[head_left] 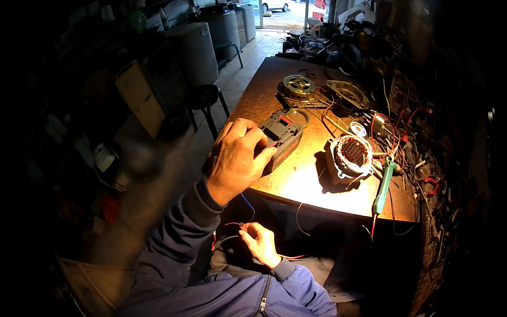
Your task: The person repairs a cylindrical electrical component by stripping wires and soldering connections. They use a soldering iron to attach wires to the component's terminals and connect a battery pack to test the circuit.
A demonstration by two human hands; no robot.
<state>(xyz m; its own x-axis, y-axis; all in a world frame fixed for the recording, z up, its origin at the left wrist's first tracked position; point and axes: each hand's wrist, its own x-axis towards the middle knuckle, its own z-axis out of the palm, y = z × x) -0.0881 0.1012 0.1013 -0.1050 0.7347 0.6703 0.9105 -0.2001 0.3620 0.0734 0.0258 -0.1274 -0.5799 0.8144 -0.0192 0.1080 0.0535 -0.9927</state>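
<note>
My left hand (237, 156) is closed, thumb and fingertips pinched together at the near left end of a dark grey battery pack (285, 132) on the table. What sits between those fingertips is hidden. A blue wire (249, 207) hangs below this hand, past the table edge. Lower down, over my lap, my right hand (260, 245) pinches a thin wire with a red stretch (232, 224). Right of the pack stands a motor stator (353, 157) with copper windings. Beside it lies a green soldering iron or similar pen-shaped tool (384, 187), its red lead over the front edge.
Two brass-coloured motor end covers (299, 87) (348, 94) lie at the far end of the wooden table (264, 87). A solder spool (358, 128) sits behind the stator. Tangled wires and red-handled pliers (432, 186) crowd the right side. A black stool (205, 96) stands left of the table.
</note>
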